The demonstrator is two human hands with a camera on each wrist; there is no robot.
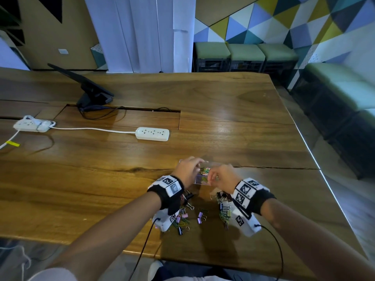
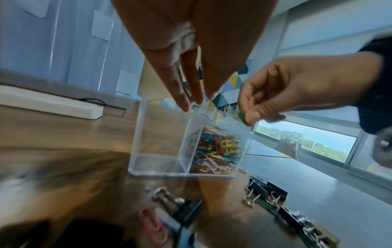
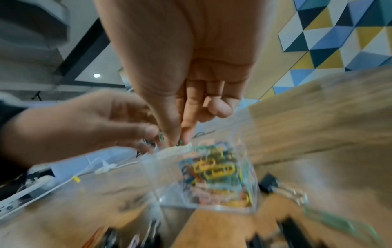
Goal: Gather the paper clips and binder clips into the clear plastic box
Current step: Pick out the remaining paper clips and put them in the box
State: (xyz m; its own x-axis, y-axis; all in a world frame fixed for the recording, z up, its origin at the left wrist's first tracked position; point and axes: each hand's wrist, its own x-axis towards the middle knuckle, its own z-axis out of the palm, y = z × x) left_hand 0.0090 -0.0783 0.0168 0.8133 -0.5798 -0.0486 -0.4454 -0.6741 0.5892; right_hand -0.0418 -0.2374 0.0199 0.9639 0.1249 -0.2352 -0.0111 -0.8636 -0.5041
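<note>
Your right hand [image 2: 282, 94] pinches green paper clips [image 2: 239, 115] above the clear box [image 2: 161, 134]; your left hand [image 2: 191, 55], fingers straight, touches its rim. Binder clips [image 2: 267, 193] lie on the surface [image 1: 223, 102] beneath both wrists.

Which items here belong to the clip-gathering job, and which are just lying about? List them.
Job:
clear plastic box
paper clips inside it
green paper clips pinched by the right hand
left hand
loose binder clips

Lying about:
power strip
second power strip
tablet stand
</note>
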